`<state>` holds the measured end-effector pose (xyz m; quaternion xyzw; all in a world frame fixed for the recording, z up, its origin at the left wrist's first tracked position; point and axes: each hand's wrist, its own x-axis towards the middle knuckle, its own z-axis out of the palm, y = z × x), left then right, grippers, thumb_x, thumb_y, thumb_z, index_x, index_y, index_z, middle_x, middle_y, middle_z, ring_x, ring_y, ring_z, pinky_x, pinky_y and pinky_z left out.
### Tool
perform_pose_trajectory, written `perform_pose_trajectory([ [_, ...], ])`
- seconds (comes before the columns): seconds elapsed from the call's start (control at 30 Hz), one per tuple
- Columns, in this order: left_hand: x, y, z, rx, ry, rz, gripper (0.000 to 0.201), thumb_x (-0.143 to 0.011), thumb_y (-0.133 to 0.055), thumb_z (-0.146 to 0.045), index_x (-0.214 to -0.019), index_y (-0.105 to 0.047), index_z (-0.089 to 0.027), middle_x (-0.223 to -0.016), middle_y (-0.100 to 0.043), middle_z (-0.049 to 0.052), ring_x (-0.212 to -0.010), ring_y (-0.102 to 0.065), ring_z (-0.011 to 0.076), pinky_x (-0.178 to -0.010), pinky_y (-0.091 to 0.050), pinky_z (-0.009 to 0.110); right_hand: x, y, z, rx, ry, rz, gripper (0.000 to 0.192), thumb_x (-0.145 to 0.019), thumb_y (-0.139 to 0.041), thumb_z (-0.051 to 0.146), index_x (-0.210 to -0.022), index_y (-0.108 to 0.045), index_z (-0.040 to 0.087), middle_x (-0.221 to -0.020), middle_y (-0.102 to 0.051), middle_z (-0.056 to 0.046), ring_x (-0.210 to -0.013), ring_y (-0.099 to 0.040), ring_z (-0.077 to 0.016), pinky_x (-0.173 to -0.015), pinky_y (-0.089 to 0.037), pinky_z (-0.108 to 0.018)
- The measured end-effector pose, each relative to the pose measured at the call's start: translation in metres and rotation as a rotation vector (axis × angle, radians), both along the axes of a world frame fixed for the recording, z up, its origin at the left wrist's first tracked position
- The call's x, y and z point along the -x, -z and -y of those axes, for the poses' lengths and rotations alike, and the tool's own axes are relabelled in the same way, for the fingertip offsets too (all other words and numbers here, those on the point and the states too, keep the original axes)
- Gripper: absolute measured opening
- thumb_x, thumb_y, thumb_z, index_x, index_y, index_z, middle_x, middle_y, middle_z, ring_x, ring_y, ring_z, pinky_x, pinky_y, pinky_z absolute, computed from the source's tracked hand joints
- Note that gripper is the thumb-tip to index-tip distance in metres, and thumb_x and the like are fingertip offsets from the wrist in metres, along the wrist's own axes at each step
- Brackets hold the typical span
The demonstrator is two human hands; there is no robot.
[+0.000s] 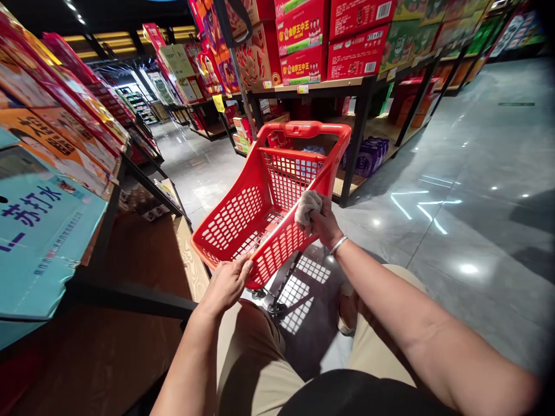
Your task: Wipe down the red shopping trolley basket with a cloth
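A red plastic shopping cart [234, 216] with latticed walls stands in front of me, its handle at the far end. My left hand [228, 280] holds the near corner of its rim, fingers lying over the edge. Bunched in my right hand [323, 224] is a greyish-beige cloth [309, 209], pressed against the upper edge of the cart's right side wall. The fingers are closed around the cloth, and a light bracelet circles that wrist. Inside the basket, the latticed bottom shows no goods. Part of the right rim is hidden behind the cloth and hand.
Close on my left is a shelf with a light blue carton [47, 231] and orange boxes [65, 138]. Beyond the cart, a black-framed shelf [353, 144] carries stacked red boxes [303, 34]. A grey, shiny floor [477, 202] stretches to the right. My legs are close behind the cart.
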<state>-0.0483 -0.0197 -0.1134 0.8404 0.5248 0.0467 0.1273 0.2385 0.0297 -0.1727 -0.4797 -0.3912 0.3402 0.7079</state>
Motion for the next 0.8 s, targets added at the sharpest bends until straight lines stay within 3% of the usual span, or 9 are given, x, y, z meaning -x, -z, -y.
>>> perform_pose_trajectory([
  [0.1, 0.002, 0.0, 0.002, -0.02, 0.001, -0.012, 0.043, -0.105, -0.025, -0.042, -0.109, -0.064, -0.023, -0.077, -0.07, 0.002, -0.074, -0.066, 0.0213, -0.072, -0.044, 0.031, 0.034, 0.01, 0.02, -0.159, 0.149, 0.381, 0.039, -0.067, -0.061, 0.018, -0.106, -0.059, 0.023, -0.107, -0.06, -0.005, -0.098, -0.059, -0.0226, -0.088, -0.055, -0.041],
  [0.17, 0.002, 0.005, 0.004, -0.082, 0.003, -0.031, 0.043, -0.105, -0.026, -0.04, -0.109, -0.065, -0.023, -0.079, -0.071, 0.003, -0.077, -0.067, 0.0226, -0.077, -0.046, 0.033, 0.06, 0.013, 0.039, -0.269, 0.114, 0.673, 0.029, -0.068, -0.064, 0.014, -0.096, -0.066, 0.023, -0.114, -0.061, -0.006, -0.108, -0.054, -0.0262, -0.099, -0.048, -0.046],
  [0.3, 0.004, 0.018, 0.007, -0.191, 0.053, -0.047, 0.021, -0.093, -0.046, -0.025, -0.1, -0.065, -0.022, -0.085, -0.074, 0.005, -0.085, -0.069, 0.0235, -0.086, -0.047, 0.035, 0.093, -0.004, 0.064, -0.51, 0.001, 1.219, 0.019, -0.087, -0.069, 0.031, -0.105, -0.072, 0.027, -0.131, -0.064, -0.001, -0.109, -0.05, -0.028, -0.1, -0.041, -0.048],
  [0.43, 0.01, 0.029, 0.007, -0.269, 0.047, -0.018, 0.027, -0.077, -0.053, -0.011, -0.099, -0.066, -0.021, -0.084, -0.075, 0.006, -0.086, -0.07, 0.0239, -0.088, -0.048, 0.035, 0.099, -0.032, 0.057, -0.574, -0.187, 1.518, 0.027, -0.098, -0.054, 0.037, -0.117, -0.07, 0.026, -0.129, -0.067, -0.002, -0.105, -0.052, -0.0256, -0.101, -0.038, -0.048],
  [0.53, 0.015, 0.035, 0.006, -0.31, 0.022, 0.023, 0.021, -0.087, -0.053, -0.019, -0.102, -0.067, -0.021, -0.084, -0.076, 0.006, -0.081, -0.07, 0.0231, -0.087, -0.049, 0.036, 0.084, -0.042, 0.037, -0.505, -0.318, 1.563, 0.03, -0.092, -0.06, 0.04, -0.115, -0.07, 0.024, -0.124, -0.069, -0.006, -0.105, -0.056, -0.027, -0.095, -0.04, -0.047],
  [0.63, 0.021, 0.037, 0.006, -0.345, 0.013, 0.095, 0.027, -0.095, -0.051, -0.032, -0.115, -0.066, -0.02, -0.095, -0.078, 0.007, -0.084, -0.071, 0.0227, -0.088, -0.049, 0.037, 0.041, -0.048, 0.013, -0.492, -0.339, 1.531, 0.031, -0.085, -0.065, 0.028, -0.114, -0.071, 0.022, -0.125, -0.069, -0.008, -0.11, -0.058, -0.0277, -0.098, -0.04, -0.047],
  [0.8, 0.025, 0.037, 0.005, -0.307, 0.071, 0.183, 0.039, -0.104, -0.037, -0.042, -0.116, -0.068, -0.022, -0.087, -0.078, 0.004, -0.08, -0.071, 0.0202, -0.089, -0.046, 0.037, -0.059, -0.074, -0.029, -0.358, -0.135, 1.57, 0.027, -0.083, -0.063, 0.018, -0.108, -0.074, 0.019, -0.13, -0.067, -0.01, -0.115, -0.058, -0.0296, -0.105, -0.039, -0.048],
])
